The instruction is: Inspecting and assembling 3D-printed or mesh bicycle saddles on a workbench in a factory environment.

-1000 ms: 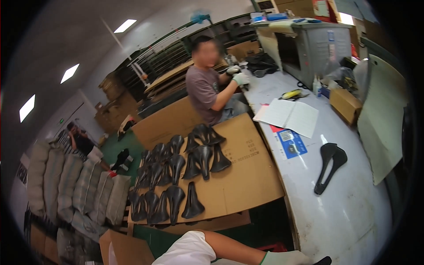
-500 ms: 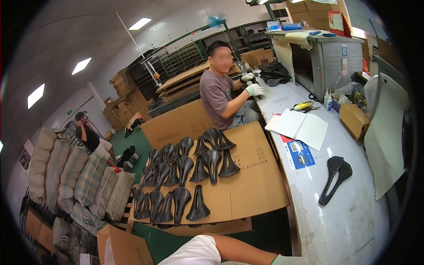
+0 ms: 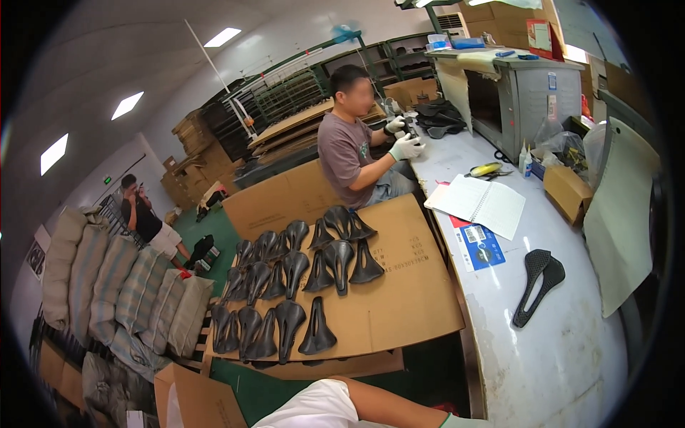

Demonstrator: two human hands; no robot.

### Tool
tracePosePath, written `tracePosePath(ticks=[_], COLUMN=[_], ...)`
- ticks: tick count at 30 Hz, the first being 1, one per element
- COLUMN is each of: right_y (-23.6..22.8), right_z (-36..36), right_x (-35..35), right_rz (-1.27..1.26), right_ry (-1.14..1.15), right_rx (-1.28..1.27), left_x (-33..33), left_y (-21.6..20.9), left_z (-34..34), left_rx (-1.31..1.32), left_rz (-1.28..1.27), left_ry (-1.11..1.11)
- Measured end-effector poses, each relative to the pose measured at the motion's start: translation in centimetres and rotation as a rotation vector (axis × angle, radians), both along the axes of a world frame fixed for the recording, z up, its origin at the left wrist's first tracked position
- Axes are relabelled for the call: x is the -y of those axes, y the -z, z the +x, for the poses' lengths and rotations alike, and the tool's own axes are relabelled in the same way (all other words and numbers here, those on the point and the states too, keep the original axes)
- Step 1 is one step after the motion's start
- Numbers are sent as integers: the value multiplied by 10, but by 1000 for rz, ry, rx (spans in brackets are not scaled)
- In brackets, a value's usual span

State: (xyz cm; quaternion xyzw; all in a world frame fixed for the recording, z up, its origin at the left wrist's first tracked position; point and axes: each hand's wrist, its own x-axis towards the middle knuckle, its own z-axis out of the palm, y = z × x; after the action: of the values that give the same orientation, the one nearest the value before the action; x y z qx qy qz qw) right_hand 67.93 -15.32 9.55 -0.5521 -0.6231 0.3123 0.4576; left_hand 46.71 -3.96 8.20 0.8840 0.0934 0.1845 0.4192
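At the lower edge, my left arm (image 3: 396,401) comes out of a white sleeve and reaches right. Only the cuff of a pale glove shows of my left hand (image 3: 464,422); its fingers lie below the picture, so what they hold is hidden. My right hand is out of sight. On the white worktop (image 3: 457,332) to the right of the arm lies a black bicycle saddle (image 3: 533,289) with a honeycomb-like surface and a long central opening. Several black saddles (image 3: 291,329) stand in rows on a cardboard sheet (image 3: 399,307) ahead of my arm.
Across the cardboard, a seated co-worker (image 3: 349,143) in gloves holds a small dark thing. An open notebook (image 3: 492,207), a blue card (image 3: 481,247), yellow-handled pliers (image 3: 485,170) and small bottles (image 3: 526,162) lie on the worktop. Stacked sacks (image 3: 135,292) are at left; a carton (image 3: 196,399) stands near my sleeve.
The view has shifted slightly, so most things sit a little further left. The co-worker's gloved hands have turned the dark thing. The far person at left now stands more upright.
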Motion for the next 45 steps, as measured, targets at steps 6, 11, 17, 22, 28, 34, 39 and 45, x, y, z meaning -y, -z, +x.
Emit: tracePosePath(ticks=[6, 11, 17, 22, 28, 34, 39, 45], right_y=[7, 18, 88, 101, 91, 78, 58, 12], right_z=[-29, -32, 21, 10, -3, -19, -35, -65], right_x=[-14, -3, -95, -111, -109, -100, -80, -9], right_rz=[91, -21, 1425, 1185, 850, 511, 192, -381], right_ry=[7, 20, -818, -770, -702, -639, -514, 38], right_rx=[-174, -353, 0, -22, -35, -60, -76, -576], left_x=[22, 25, 19, 15, 19, 22, 21, -14], left_y=[-1, -2, -4, 4, -3, -3, 10, -17], left_z=[-3, -8, -3, 0, -1, -6, -2, -39], left_rx=[138, 113, 139, 174, 216, 129, 101, 107], left_rz=[-26, -12, 66, 27, -82, -18, -88, 106], left_ry=[-402, -393, -333, -325, -304, -301, -289, -236])
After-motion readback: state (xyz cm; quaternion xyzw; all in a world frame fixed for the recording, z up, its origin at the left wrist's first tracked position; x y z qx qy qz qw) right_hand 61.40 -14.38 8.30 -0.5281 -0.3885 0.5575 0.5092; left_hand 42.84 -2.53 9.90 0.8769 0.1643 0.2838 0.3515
